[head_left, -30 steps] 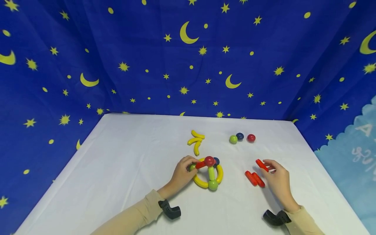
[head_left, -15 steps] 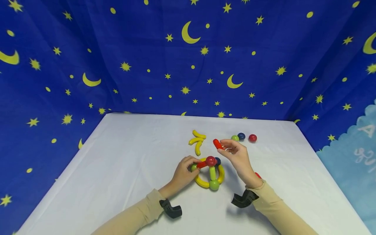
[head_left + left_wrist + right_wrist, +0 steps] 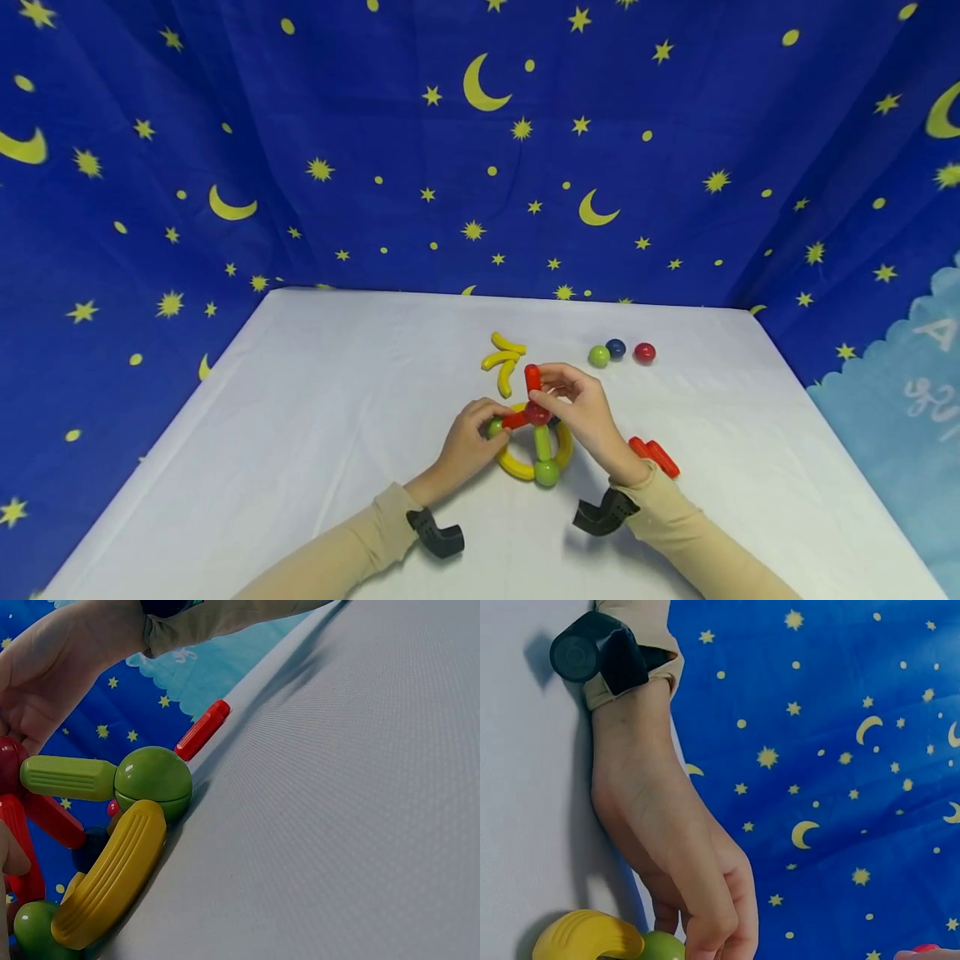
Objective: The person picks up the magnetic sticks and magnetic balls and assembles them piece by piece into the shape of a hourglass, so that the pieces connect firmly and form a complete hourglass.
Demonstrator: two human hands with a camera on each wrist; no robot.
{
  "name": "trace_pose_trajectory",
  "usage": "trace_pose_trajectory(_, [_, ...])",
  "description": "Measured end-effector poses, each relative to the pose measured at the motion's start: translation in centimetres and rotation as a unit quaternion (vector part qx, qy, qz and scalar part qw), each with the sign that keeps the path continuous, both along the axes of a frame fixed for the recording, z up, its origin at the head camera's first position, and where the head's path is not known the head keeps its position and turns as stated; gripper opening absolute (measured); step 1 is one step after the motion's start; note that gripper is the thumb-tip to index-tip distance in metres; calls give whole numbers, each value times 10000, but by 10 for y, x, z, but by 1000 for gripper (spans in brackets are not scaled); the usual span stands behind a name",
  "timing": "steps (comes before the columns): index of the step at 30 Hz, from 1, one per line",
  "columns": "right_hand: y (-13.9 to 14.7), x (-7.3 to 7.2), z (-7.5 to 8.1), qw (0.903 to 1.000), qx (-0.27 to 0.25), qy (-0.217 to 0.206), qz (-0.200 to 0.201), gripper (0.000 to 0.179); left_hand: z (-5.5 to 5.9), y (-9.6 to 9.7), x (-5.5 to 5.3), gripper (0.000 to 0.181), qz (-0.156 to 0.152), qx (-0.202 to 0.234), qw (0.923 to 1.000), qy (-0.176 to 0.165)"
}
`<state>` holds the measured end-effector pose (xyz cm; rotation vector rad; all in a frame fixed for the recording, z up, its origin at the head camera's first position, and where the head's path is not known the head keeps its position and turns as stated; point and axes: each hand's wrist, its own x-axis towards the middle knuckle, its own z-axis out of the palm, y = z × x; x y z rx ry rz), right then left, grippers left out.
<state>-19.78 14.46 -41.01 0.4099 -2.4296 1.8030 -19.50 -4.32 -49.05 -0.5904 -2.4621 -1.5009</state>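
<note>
While I watch through the head camera, the right hand (image 3: 588, 410) pinches an upright red rod (image 3: 532, 377) between thumb and fingers, directly above a red ball (image 3: 537, 413). The thumb covers the rod's lower end, so I can't tell whether rod and ball touch.

Over on my left, the left hand (image 3: 467, 437) grips a slanted red rod (image 3: 515, 420) that runs from that ball down to a green ball (image 3: 495, 428) beside the fingertips. A light green rod (image 3: 542, 442) slopes from the red ball to the front green ball (image 3: 547, 473), and curved yellow pieces (image 3: 516, 467) form a ring around the base. My left wrist feed also shows a rear red rod (image 3: 52, 821) leading to a dark blue ball (image 3: 90, 847) (mostly hidden behind the right hand from up top).

Two spare red rods (image 3: 662, 458) lie side by side on the white table (image 3: 337, 375), just right of the right wrist. Behind the ring I see three loose yellow arcs (image 3: 506, 379); farther right sit a loose green ball (image 3: 598, 357) next to a loose blue ball (image 3: 616, 348), with a loose red ball (image 3: 644, 353) slightly apart.
</note>
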Motion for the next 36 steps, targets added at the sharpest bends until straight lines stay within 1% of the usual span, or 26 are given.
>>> trace_pose_trajectory(5, [3,0,0,9999,152,29,45,32,0,0,-1,21,5,5,10000,-79])
trace_pose_trajectory(8, [12,2,-1,9994,290,115,-164,29,0,1,-2,22,-30,26,9999,-163])
trace_pose_trajectory(11, [29,7,-5,9965,533,310,-571,25,-1,1,-2,22,-53,4,9998,-217])
trace_pose_trajectory(14, [50,15,-16,9890,891,635,-997,19,-2,0,-1,21,-38,-41,9997,-225])
trace_pose_trajectory(16, [67,20,-25,9806,1180,866,-1301,19,-2,0,-1,21,-19,-59,9998,-195])
trace_pose_trajectory(18, [85,27,-33,9734,1423,956,-1518,21,-3,0,-1,19,-3,-37,9999,-114])
trace_pose_trajectory(20, [100,34,-39,9664,1701,883,-1715,24,-3,1,-2,18,-7,-15,10000,-28])
trace_pose_trajectory(22, [113,41,-44,9612,1923,758,-1828,25,-4,1,-1,17,3,-12,10000,60])
trace_pose_trajectory(25, [125,48,-50,9536,2299,478,-1885,27,-3,0,0,16,24,30,10000,61])
trace_pose_trajectory(27, [130,50,-54,9512,2452,338,-1842,28,-2,0,0,15,31,69,10000,42])
trace_pose_trajectory(31, [135,47,-57,9482,2640,134,-1763,30,-1,0,0,15,8,95,10000,-5])
trace_pose_trajectory(33, [136,44,-56,9456,2680,198,-1832,30,-1,0,-1,15,-25,79,10000,-22])
trace_pose_trajectory(36, [134,37,-52,9469,2541,413,-1928,30,-2,0,-1,15,-76,80,9999,-21])
